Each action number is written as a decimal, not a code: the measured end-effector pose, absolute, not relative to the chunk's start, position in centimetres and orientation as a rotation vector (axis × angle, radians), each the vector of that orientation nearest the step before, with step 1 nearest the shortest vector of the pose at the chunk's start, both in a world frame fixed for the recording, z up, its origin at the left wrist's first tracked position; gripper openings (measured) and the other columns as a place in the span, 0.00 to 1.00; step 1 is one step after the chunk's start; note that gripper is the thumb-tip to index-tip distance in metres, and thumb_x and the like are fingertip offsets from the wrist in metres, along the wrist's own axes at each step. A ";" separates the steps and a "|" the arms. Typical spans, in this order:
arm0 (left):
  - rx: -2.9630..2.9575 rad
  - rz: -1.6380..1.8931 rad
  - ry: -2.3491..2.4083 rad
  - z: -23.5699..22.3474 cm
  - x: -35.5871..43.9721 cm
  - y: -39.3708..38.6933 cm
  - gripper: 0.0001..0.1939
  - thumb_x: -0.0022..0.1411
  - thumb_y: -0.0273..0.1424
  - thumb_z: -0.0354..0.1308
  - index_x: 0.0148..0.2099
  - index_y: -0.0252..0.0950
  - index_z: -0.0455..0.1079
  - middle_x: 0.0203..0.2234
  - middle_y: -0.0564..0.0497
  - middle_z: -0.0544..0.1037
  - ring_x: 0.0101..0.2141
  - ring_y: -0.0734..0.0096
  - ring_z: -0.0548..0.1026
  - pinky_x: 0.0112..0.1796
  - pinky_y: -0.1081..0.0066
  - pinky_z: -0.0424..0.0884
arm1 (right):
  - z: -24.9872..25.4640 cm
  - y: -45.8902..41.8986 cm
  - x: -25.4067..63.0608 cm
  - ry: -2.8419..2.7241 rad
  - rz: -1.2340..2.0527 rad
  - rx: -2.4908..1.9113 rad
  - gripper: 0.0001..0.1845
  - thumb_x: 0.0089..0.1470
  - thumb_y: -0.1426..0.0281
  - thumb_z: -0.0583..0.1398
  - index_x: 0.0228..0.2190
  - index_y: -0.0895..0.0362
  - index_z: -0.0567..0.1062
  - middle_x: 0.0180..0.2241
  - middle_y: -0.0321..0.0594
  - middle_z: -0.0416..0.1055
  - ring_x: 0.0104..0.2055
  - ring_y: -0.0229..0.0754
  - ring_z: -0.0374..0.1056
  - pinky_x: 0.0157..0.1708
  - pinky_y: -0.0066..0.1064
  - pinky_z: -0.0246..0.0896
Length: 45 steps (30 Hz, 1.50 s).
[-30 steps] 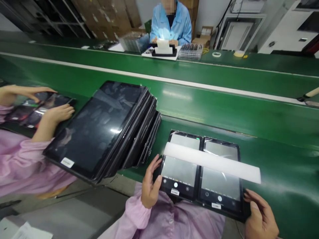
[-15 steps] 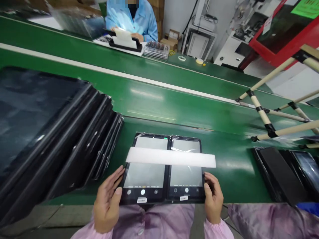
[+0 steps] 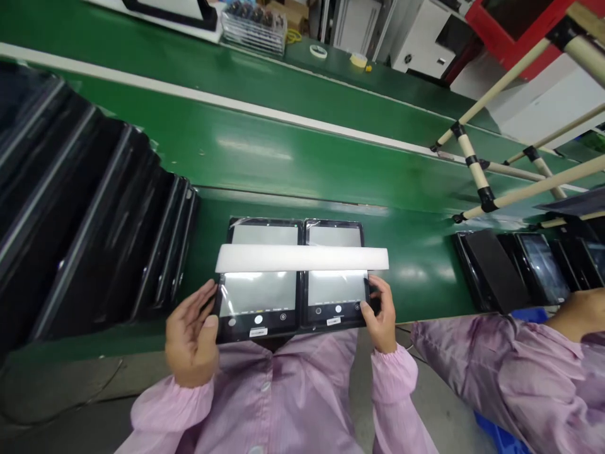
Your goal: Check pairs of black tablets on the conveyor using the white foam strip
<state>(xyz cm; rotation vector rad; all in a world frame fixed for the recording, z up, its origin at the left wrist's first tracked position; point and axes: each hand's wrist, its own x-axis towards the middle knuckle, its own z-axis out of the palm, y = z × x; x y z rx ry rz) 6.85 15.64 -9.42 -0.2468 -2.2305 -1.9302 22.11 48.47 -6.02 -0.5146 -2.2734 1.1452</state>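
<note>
Two tablets lie side by side at the table's near edge, the left tablet point(image 3: 265, 291) and the right tablet point(image 3: 335, 289), both with lit, pale grey camera screens. A long white foam strip point(image 3: 302, 258) rests across the two, above their middles. My right hand point(image 3: 382, 315) grips the right tablet's lower right corner, its thumb on the front and the other fingers at the side edge. Beside the left tablet's lower left edge is my left hand point(image 3: 191, 337), its fingers stretched and thumb apart; whether it touches the edge is hard to tell.
A leaning row of black tablets point(image 3: 108, 208) fills the left side. More dark devices point(image 3: 501, 271) stand at the right below a beige pipe frame point(image 3: 479, 180). A co-worker's hand point(image 3: 583, 312) shows at the far right. Tape rolls point(image 3: 318, 52) lie across the green conveyor point(image 3: 265, 135).
The view has tipped downward. My right thumb has come onto the front of the right tablet's corner. My left hand stays beside the left tablet. A co-worker's hand now shows at the right.
</note>
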 end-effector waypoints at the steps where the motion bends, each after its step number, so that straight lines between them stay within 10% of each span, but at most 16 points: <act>1: -0.255 -1.934 -2.215 -9.3 6.8 15.7 0.27 0.69 0.37 0.63 0.67 0.40 0.67 0.63 0.39 0.77 0.62 0.49 0.76 0.62 0.48 0.75 | -6.0 48.4 22.2 -2.282 1.142 -0.507 0.24 0.64 0.66 0.61 0.61 0.52 0.70 0.61 0.51 0.69 0.61 0.56 0.67 0.46 0.43 0.68; 11: -0.350 -1.934 -2.225 -8.9 6.4 16.2 0.25 0.72 0.37 0.60 0.68 0.39 0.66 0.65 0.38 0.73 0.62 0.52 0.75 0.63 0.51 0.72 | -5.9 45.3 21.9 -2.322 1.098 -0.693 0.37 0.61 0.59 0.66 0.67 0.53 0.63 0.69 0.53 0.59 0.72 0.58 0.56 0.71 0.58 0.51; 23: -0.379 -1.951 -2.267 -9.2 5.8 15.8 0.27 0.72 0.38 0.59 0.70 0.39 0.62 0.67 0.36 0.69 0.64 0.52 0.73 0.62 0.50 0.72 | -7.3 46.7 22.6 -1.850 1.573 -0.802 0.32 0.61 0.55 0.66 0.61 0.56 0.72 0.65 0.55 0.69 0.67 0.56 0.66 0.68 0.55 0.59; 36: -1.488 -0.987 -2.412 -4.3 10.5 18.2 0.25 0.69 0.24 0.54 0.67 0.36 0.62 0.52 0.44 0.82 0.64 0.51 0.71 0.71 0.38 0.54 | -8.1 47.1 22.7 -1.844 1.606 -0.766 0.31 0.59 0.57 0.67 0.60 0.56 0.73 0.64 0.54 0.71 0.66 0.57 0.68 0.69 0.57 0.59; 45: -1.252 -1.254 -2.318 -4.3 9.6 17.3 0.27 0.69 0.25 0.55 0.69 0.41 0.63 0.56 0.44 0.79 0.63 0.53 0.72 0.71 0.39 0.54 | -8.3 47.0 22.4 -1.934 1.528 -0.744 0.33 0.58 0.57 0.67 0.62 0.55 0.71 0.64 0.54 0.70 0.65 0.56 0.68 0.67 0.54 0.62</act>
